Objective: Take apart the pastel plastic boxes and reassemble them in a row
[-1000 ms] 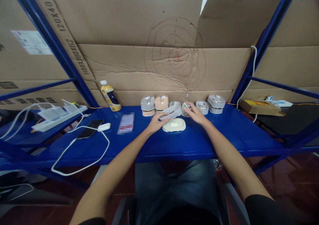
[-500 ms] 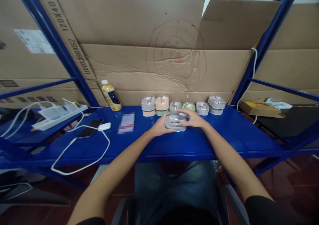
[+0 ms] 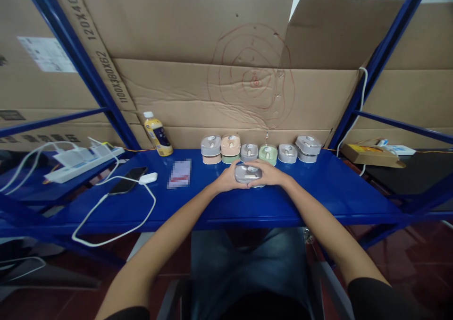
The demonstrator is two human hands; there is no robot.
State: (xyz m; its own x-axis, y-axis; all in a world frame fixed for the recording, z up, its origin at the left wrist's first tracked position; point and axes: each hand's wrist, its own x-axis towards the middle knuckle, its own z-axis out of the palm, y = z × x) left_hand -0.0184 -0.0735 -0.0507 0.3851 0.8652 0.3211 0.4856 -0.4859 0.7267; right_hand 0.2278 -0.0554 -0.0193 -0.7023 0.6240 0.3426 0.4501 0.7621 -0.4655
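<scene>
In the head view, a small grey box with a clear lid [image 3: 248, 173] is between my two hands above the blue table [image 3: 212, 211]. My left hand [image 3: 226, 178] is wrapped around its left side, with the thumb along the front. From the right, my right hand [image 3: 272, 172] closes around the back and right side, its thumb at the front edge. A pale edge shows under the right hand. Just behind stand a single grey box [image 3: 249, 152] and a green box [image 3: 268, 155], both with clear lids.
Along the back are more lidded boxes, some stacked: grey [image 3: 211, 145], peach [image 3: 230, 144], grey [image 3: 288, 153] and grey [image 3: 308, 145]. To the left are a yellow bottle [image 3: 158, 134], a blurred card [image 3: 179, 173], a phone [image 3: 128, 181], a white cable [image 3: 154, 211] and a power strip [image 3: 85, 163].
My right hand has shifted slightly down and inward. The clear lid, raised towards the back before, now sits lower over the grey box, and both hands are closer around it.
</scene>
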